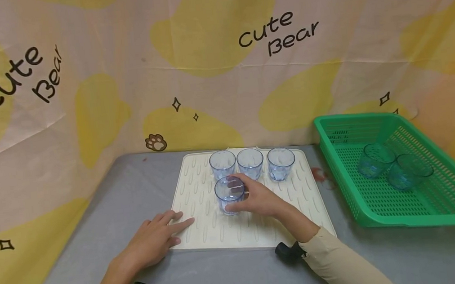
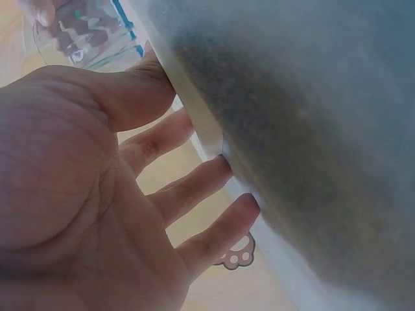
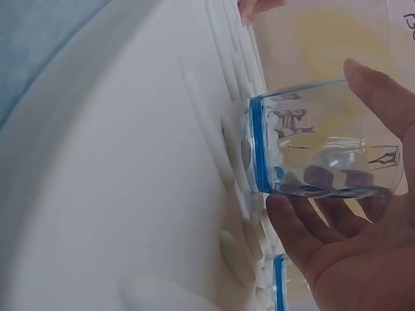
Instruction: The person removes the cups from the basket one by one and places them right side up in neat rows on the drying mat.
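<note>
My right hand (image 1: pixel 258 197) holds a clear, bluish drinking glass (image 1: pixel 225 201) upright over the white ridged mat (image 1: pixel 207 236). In the right wrist view, thumb and fingers curve round the sides of this glass (image 3: pixel 324 152), and its thick blue base is right at the mat. The left hand (image 1: pixel 154 238) rests on the mat's front left edge, its fingers spread. Seen from the left wrist, the fingertips (image 2: pixel 243 207) touch along that edge. Behind the held glass, three similar glasses, left (image 1: pixel 219 163), middle (image 1: pixel 250 158) and right (image 1: pixel 281 162), stand in a row.
A green plastic basket (image 1: pixel 441 220) stands to the right of the mat, with two more glasses lying tilted inside, one left (image 1: pixel 371 165) and one right (image 1: pixel 402 174). The grey tabletop (image 1: pixel 219 278) meets a patterned cloth backdrop (image 1: pixel 223 88) at the back.
</note>
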